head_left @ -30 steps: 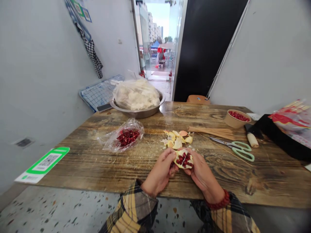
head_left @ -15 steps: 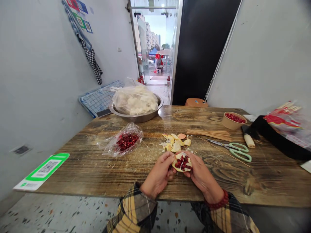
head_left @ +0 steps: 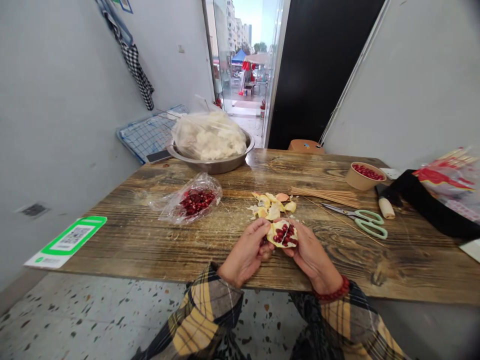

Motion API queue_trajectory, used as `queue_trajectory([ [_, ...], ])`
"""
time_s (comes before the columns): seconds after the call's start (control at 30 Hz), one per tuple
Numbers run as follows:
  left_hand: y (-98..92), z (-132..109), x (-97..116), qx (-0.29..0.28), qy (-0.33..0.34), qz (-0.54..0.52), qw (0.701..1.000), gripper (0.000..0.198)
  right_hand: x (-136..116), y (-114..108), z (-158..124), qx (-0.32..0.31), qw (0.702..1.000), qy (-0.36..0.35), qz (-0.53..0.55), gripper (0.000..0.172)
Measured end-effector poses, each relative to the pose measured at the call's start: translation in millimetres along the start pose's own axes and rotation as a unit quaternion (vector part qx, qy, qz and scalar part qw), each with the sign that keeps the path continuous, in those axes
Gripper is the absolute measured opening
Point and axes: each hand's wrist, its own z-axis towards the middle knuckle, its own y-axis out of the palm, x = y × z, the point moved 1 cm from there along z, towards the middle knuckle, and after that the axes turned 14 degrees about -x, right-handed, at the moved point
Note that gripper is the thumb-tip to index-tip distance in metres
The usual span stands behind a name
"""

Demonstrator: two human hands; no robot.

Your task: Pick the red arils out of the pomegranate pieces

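Rough wooden planks made up the table (head_left: 168,245), which stood in a narrow grey-walled room with a glass door open to the street at the far end. Over the table's near edge, the left hand (head_left: 247,252) and the right hand (head_left: 309,252) were closed from either side on a pomegranate piece (head_left: 283,234). The fingers of both were curled around its pale rind, and its red seeds faced up between the thumbs. The piece sat just above the wood, touching both hands.

Just beyond the hold lay a small heap of peel scraps (head_left: 272,206), near the fingertips but apart from them. Further out and to the left of the hold sat a clear plastic bag (head_left: 191,202) with loose red seeds inside. Behind that bag stood a metal bowl (head_left: 212,162) with a wrapped white mass in it. To the right of the hold lay a pair of scissors (head_left: 360,220) with pale green handles, and past them a bundle of skewers (head_left: 326,195). A paper cup (head_left: 363,176) of red seeds stood well away on the right, at the far side of the table. A green sticker (head_left: 67,240) marked the table's left corner.
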Motion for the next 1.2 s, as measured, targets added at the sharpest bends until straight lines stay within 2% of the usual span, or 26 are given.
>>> queue_trajectory([
  [0.3,-3.4,1,-3,-0.018,0.028,-0.033,0.999,0.033,2,0,1,0.019,0.999,-0.025,0.013,0.028],
  [0.43,-3.1,2,-4,-0.018,0.048,-0.035,0.998,0.033,5,-1,3,0.033,0.998,-0.037,0.025,0.032],
  [0.63,1.4,3,-1,0.012,0.078,-0.024,0.997,0.035,6,-2,4,0.064,0.995,-0.065,0.039,0.026],
  [0.97,-6.5,0,3,0.066,0.123,0.101,0.985,0.029,4,-8,7,0.131,0.984,-0.107,0.056,0.017],
  [1.2,-20.6,1,15,0.096,0.109,0.236,0.961,0.023,5,-9,5,0.124,0.986,-0.104,0.038,0.02],
])
